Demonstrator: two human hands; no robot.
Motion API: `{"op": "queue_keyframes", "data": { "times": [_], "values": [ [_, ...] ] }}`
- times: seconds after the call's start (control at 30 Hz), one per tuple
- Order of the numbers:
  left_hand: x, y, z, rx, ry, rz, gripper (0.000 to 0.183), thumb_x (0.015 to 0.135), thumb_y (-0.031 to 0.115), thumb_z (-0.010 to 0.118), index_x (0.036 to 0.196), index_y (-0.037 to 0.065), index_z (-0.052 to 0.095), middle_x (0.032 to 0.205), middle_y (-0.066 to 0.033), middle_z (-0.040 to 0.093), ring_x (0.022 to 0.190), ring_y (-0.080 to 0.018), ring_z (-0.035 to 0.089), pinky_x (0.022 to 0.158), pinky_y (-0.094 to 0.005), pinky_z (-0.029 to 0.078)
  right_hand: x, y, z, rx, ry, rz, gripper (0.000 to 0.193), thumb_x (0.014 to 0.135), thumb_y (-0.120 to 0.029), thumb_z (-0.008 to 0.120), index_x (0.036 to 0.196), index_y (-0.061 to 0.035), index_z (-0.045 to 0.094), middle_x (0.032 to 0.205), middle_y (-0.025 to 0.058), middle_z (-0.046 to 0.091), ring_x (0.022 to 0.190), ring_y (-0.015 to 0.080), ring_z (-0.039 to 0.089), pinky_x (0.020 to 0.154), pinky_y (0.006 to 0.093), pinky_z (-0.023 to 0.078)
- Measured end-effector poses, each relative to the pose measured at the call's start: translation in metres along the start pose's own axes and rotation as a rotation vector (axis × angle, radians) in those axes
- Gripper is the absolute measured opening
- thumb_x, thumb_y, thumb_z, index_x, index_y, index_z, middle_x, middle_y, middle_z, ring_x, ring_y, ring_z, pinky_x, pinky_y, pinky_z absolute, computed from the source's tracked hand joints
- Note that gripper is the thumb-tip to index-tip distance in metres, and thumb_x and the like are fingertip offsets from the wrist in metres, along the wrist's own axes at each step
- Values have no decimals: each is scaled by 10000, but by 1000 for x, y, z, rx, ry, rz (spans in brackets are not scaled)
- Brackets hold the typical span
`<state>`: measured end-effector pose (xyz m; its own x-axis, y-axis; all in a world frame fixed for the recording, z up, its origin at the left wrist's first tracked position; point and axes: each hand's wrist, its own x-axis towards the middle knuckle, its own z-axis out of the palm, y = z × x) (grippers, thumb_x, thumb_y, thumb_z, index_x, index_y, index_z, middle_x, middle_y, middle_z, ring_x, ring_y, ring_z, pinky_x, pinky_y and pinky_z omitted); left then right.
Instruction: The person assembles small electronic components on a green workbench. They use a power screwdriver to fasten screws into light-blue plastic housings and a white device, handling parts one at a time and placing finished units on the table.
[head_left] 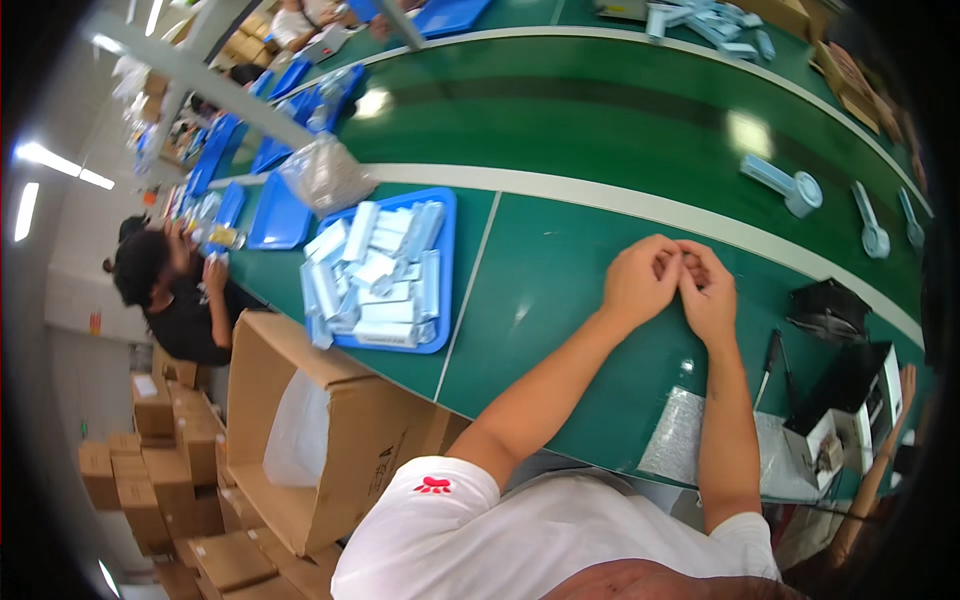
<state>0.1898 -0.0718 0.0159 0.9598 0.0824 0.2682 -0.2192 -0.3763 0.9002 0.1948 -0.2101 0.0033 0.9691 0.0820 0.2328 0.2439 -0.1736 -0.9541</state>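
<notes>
Your hands: left hand (pixel 640 282) and right hand (pixel 708 290) touch, fingers curled; anything gripped is hidden.
Tray: blue tray (pixel 445 270) heaped with pale packets (pixel 375 275), unhandled.

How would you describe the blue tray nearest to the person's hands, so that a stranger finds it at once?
On the green table, look left of the joined left hand and right hand. The blue tray there is heaped with pale blue flat packets; the nearest blue tray beyond it lies bare.

Glossy green table (pixel 560 290), blue plastic tray (pixel 445 260), matt brown cardboard box (pixel 350 440)
</notes>
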Motion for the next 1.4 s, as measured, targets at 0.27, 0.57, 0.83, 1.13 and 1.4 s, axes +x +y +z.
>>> {"op": "queue_keyframes", "data": {
  "times": [0.27,0.57,0.83,1.13,1.4],
  "values": [
    [2,-4,1,-11,-31,-3,90,902,81,674,962,15,686,822,-84,727,717,-137,694,659,-281,534,1,-4,-1,-54,19,-23,248,880,-15,639,1124,-33,676,778,27,661,632,72,587,602,236,498],
    [3,-2,3,-15,-51,-8,126,939,113,661,994,2,684,840,-81,729,747,-122,682,677,-269,519,0,-5,-1,-4,25,25,243,878,-21,635,1117,-26,678,805,40,689,683,82,631,637,249,524],
    [-1,-11,5,-31,-69,-8,124,958,127,650,968,4,665,797,-32,674,696,-87,602,656,-251,479,-3,-8,-5,-94,42,-30,237,841,-83,653,1073,-44,679,747,87,673,641,216,651,604,339,521],
    [2,-7,7,-36,-67,-10,125,949,140,654,941,16,673,775,-32,681,679,-101,616,666,-257,487,-1,-6,-8,-113,37,-38,245,843,-75,654,1085,-40,674,757,82,671,642,206,645,602,333,521],
    [3,-11,5,-162,-30,-6,137,966,124,648,1018,1,681,851,-60,711,770,-113,669,697,-250,515,-1,-4,-4,52,28,21,260,868,-43,659,1128,-48,675,779,42,679,678,111,638,635,276,527]
  ]
}}
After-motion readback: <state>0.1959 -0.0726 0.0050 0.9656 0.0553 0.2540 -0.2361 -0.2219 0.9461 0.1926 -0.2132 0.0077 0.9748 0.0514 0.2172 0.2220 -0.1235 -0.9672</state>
